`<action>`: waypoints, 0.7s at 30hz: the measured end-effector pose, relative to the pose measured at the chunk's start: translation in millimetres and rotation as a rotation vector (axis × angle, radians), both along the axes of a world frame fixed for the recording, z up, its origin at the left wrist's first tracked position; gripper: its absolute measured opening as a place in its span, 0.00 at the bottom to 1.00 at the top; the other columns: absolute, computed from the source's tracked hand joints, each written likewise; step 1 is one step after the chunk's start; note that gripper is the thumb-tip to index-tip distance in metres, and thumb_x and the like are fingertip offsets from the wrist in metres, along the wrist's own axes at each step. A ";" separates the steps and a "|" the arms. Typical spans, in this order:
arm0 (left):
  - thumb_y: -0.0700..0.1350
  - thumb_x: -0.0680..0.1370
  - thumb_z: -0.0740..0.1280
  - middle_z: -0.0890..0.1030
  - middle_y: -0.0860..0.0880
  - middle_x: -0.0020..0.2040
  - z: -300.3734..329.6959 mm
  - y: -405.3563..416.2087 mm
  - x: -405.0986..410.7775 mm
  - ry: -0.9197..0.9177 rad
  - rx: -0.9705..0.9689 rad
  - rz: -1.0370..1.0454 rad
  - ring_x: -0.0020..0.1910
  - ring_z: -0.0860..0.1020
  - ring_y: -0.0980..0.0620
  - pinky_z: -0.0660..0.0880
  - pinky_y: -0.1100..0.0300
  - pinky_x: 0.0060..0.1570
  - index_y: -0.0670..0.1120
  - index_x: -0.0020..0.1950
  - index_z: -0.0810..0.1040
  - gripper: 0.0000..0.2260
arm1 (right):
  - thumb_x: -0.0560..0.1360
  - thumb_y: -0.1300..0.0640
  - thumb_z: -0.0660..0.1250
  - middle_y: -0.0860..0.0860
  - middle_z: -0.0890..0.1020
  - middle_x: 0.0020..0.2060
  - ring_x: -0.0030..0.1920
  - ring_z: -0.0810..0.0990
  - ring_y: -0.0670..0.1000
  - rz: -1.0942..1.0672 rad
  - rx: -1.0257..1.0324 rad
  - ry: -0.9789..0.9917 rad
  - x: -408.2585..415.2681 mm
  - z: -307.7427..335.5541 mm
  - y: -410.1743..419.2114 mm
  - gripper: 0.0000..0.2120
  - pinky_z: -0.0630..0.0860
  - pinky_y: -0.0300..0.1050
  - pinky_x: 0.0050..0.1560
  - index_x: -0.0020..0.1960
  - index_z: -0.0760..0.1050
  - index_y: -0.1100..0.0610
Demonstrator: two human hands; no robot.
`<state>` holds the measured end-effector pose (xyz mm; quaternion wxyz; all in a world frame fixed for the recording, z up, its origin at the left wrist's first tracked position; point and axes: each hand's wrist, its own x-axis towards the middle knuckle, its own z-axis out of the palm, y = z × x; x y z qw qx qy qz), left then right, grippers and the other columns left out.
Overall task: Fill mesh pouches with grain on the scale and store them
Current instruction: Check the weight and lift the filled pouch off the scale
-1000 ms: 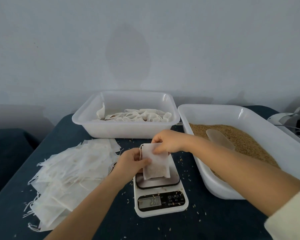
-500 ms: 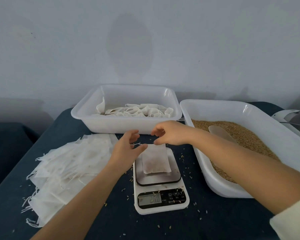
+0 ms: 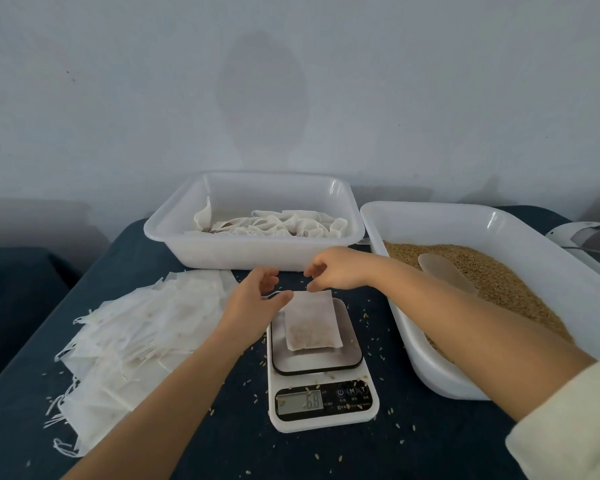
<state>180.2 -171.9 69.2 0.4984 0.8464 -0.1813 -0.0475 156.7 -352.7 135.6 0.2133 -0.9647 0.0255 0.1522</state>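
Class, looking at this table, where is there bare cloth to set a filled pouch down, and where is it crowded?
Bare patches: between the scale and the pile of empty pouches; near edge, right of the scale, below the grain tray, among scattered grains. Crowded: between both hands and the pouch bin.

Filled white mesh pouch [image 3: 312, 323] flat on scale [image 3: 321, 386] platform; grain [image 3: 492, 282] fills right tub; stored pouches [image 3: 274, 228] in rear tub

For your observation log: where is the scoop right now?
In the head view, the scoop lies on the grain in the right-hand tub, beyond the right forearm.
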 end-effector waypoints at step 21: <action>0.51 0.73 0.71 0.77 0.57 0.53 0.5 4.3 -0.8 -0.006 -0.037 0.004 0.52 0.75 0.59 0.69 0.65 0.51 0.49 0.62 0.73 0.19 | 0.76 0.49 0.67 0.45 0.79 0.49 0.49 0.76 0.47 0.142 -0.035 -0.025 2.4 -6.3 7.8 0.06 0.71 0.39 0.45 0.50 0.77 0.49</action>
